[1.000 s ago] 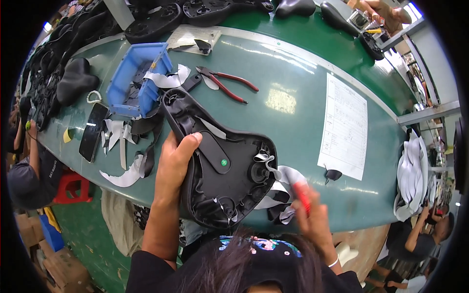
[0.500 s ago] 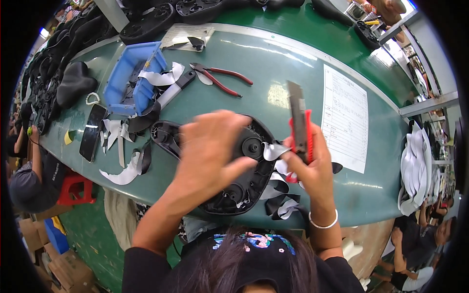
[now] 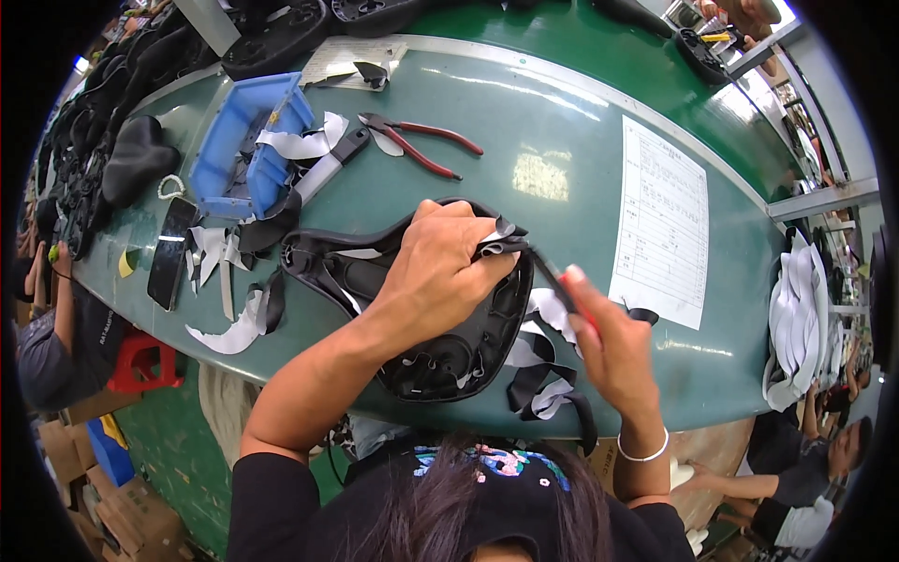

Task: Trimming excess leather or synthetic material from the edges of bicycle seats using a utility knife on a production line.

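A black bicycle saddle (image 3: 459,351) lies underside up on the green table, its narrow nose pointing left. My left hand (image 3: 426,276) reaches across it, thumb and fingers pinched on a black strip of cover material (image 3: 503,240) with a pale backing, at the saddle's right edge. My right hand (image 3: 613,356) is wrapped round the red handle of a utility knife (image 3: 554,281). The dark blade slants up and left to the saddle rim beside the pinched strip; whether it touches the material I cannot tell.
Cut scraps (image 3: 543,393) lie right of the saddle, more scraps (image 3: 245,323) to its left. Beyond are red-handled cutting pliers (image 3: 426,150), another knife (image 3: 330,169), a blue bin (image 3: 211,178) and a phone (image 3: 173,253). A printed sheet (image 3: 661,225) lies at right.
My left hand, blurred with its thumb spread before, now pinches the strip at the saddle's edge. My right hand has tipped the knife from upright down toward that edge and let go of the pale strip.
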A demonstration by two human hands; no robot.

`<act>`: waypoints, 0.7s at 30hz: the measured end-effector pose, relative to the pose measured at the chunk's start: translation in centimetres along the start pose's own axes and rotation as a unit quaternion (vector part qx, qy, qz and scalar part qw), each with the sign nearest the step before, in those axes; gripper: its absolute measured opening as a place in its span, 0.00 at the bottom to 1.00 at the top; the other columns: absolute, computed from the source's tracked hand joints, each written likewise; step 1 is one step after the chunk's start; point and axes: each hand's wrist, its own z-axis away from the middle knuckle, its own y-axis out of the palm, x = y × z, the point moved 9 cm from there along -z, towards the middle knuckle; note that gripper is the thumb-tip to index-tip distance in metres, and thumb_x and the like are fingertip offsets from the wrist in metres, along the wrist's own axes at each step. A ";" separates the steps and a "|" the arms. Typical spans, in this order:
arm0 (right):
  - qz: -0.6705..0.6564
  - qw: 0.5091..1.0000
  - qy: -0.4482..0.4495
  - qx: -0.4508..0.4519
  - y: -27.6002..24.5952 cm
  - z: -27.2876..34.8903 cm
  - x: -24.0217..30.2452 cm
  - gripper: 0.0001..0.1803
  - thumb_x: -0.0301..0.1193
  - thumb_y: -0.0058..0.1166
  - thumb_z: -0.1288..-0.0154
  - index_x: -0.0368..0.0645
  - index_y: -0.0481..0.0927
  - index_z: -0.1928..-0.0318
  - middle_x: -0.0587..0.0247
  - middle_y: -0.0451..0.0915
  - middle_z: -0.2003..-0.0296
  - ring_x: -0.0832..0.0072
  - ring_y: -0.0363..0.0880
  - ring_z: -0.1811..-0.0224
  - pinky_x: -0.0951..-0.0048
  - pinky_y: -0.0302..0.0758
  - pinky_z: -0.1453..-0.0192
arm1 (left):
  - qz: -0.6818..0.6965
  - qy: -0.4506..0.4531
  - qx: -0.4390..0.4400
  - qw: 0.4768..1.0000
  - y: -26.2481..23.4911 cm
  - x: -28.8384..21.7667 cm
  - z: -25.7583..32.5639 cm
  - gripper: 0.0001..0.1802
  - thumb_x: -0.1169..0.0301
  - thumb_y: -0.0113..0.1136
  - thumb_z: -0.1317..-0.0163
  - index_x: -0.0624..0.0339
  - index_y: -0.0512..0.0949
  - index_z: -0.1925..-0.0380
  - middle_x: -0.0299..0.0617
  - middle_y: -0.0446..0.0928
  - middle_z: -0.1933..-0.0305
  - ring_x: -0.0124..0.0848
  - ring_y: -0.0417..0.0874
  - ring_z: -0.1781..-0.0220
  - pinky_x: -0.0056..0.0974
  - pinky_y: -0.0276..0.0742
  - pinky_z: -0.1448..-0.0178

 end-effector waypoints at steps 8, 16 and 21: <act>0.171 0.980 -0.015 0.101 1.5 -1.6 0.6 0.30 0.27 0.56 0.41 0.55 0.70 0.36 0.63 0.69 0.81 0.69 0.68 0.86 0.68 0.65 0.83 | 0.145 -0.126 -0.011 0.981 -0.1 2.4 -0.5 0.12 0.68 0.57 0.43 0.61 0.73 0.82 0.39 0.68 0.83 0.32 0.69 0.75 0.35 0.60 0.63; 0.101 0.983 0.127 0.090 2.5 0.5 2.6 0.30 0.28 0.52 0.39 0.51 0.66 0.35 0.57 0.75 0.80 0.58 0.74 0.84 0.60 0.67 0.81 | 0.784 -0.006 -0.133 0.607 -4.0 3.4 0.7 0.07 0.70 0.57 0.39 0.62 0.77 0.72 0.32 0.72 0.77 0.20 0.72 0.75 0.25 0.66 0.64; 0.129 0.979 0.106 0.113 1.6 -2.1 0.3 0.24 0.28 0.53 0.38 0.52 0.72 0.40 0.53 0.82 0.66 0.58 0.78 0.77 0.68 0.72 0.74 | 0.035 -0.059 -0.024 0.997 -3.5 1.7 -0.9 0.08 0.73 0.60 0.45 0.61 0.74 0.66 0.40 0.76 0.72 0.36 0.77 0.72 0.41 0.73 0.65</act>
